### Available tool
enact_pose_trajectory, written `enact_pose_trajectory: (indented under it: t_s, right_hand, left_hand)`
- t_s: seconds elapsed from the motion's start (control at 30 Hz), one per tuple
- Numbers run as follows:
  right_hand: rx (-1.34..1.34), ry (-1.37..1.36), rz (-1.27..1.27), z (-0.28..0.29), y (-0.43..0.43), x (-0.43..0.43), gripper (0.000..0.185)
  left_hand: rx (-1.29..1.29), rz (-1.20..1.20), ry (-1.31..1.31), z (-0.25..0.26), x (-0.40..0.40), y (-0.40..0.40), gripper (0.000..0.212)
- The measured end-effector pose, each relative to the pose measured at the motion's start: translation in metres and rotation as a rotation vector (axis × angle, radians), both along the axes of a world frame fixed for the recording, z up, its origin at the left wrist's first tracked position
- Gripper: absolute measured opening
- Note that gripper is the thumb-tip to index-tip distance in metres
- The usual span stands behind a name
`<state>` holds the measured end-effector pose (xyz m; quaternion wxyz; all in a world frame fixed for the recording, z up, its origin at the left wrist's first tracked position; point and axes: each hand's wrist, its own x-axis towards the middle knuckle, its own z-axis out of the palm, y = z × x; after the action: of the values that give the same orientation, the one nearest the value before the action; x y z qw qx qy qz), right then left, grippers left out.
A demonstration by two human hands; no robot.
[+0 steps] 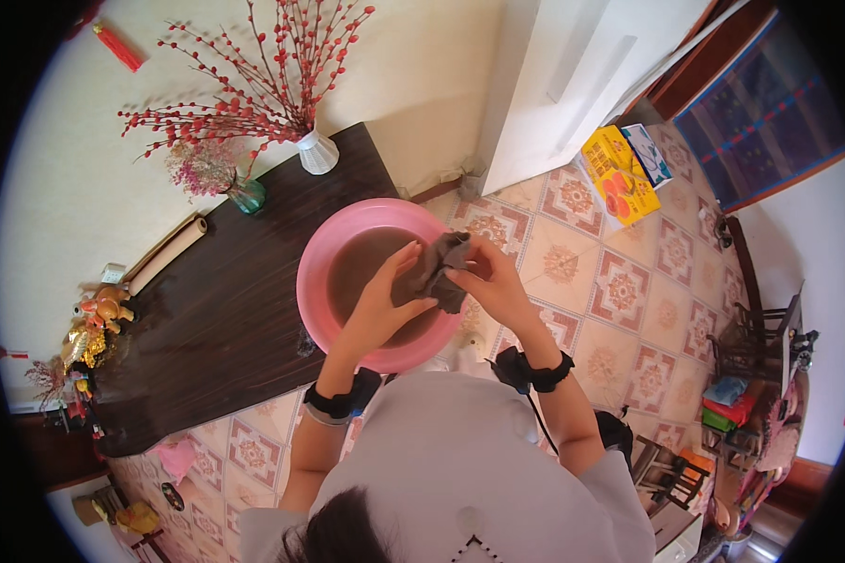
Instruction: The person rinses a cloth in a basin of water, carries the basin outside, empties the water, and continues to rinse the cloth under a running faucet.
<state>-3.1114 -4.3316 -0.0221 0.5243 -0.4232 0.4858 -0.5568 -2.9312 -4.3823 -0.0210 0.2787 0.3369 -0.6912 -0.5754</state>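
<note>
A crumpled dark grey-brown cloth (445,271) hangs over the right side of a pink plastic basin (315,281). My right hand (493,281) grips the cloth between thumb and fingers. Just left of it, my left hand (384,295) is over the basin with thumb and fingers spread. The left fingertips and thumb are close to the cloth; whether they touch it I cannot tell. Murky brownish water (355,271) partly fills the basin, which stands at the right end of a dark wooden cabinet top (218,317). Both wrists wear black straps.
A white vase (317,153) with red-berried branches and a green glass vase (247,195) stand along the wall. Rolled paper (169,255) and an elephant figurine (109,307) sit farther left. A yellow carton (621,176) is on the tiled floor (560,260), near a white door (570,77).
</note>
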Motion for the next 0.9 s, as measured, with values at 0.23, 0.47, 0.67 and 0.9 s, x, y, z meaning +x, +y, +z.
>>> enact_pose_trajectory:
  t_s: [0.23, 0.47, 0.67, 0.9]
  right_hand:
    - [-0.171, 0.063, -0.04, 0.0, -0.011, 0.021, 0.03]
    - [-0.209, 0.31, -0.225, -0.021, -0.005, -0.001, 0.02]
    - [-0.177, 0.409, -0.077, 0.012, -0.002, 0.026, 0.019]
    - [-0.231, 0.641, -0.164, 0.011, -0.007, 0.042, 0.021]
  left_hand:
    - [0.102, 0.181, 0.005, 0.004, 0.007, 0.0, 0.029]
    - [0.117, 0.281, 0.059, 0.016, 0.018, 0.005, 0.03]
    - [0.145, 0.163, 0.207, 0.011, 0.01, 0.011, 0.033]
    - [-0.176, 0.182, 0.04, 0.004, 0.008, 0.004, 0.028]
